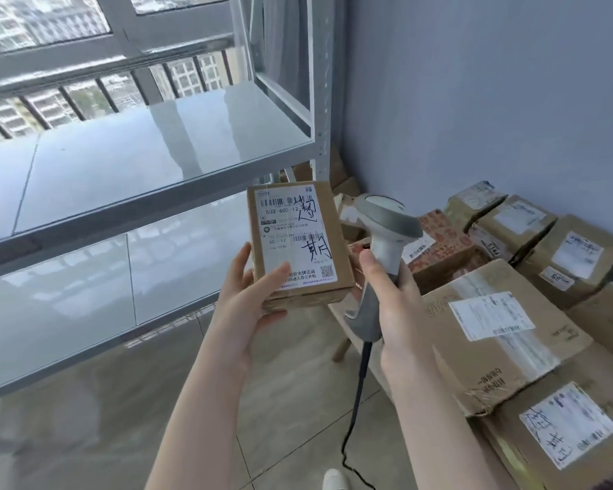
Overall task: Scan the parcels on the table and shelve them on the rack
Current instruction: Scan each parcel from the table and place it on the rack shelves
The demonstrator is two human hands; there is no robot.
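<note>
My left hand [252, 295] holds a small cardboard parcel [294, 238] from below, thumb on its white shipping label, label face up. Just right of it my right hand [391, 295] grips the handle of a grey barcode scanner [383, 228]. The scanner's head is beside the parcel's upper right corner and its dark cable hangs down to the floor. Several more cardboard parcels [492, 327] lie packed together on the wooden table [342, 344] at the right. The grey metal rack [149, 164] stands to the left, its two visible shelves bare.
A pale blue wall [475, 100] runs behind the table. A window with a railing [85, 65] is behind the rack. Tiled floor [121, 419] lies below, with a white shoe tip [335, 480] at the bottom edge.
</note>
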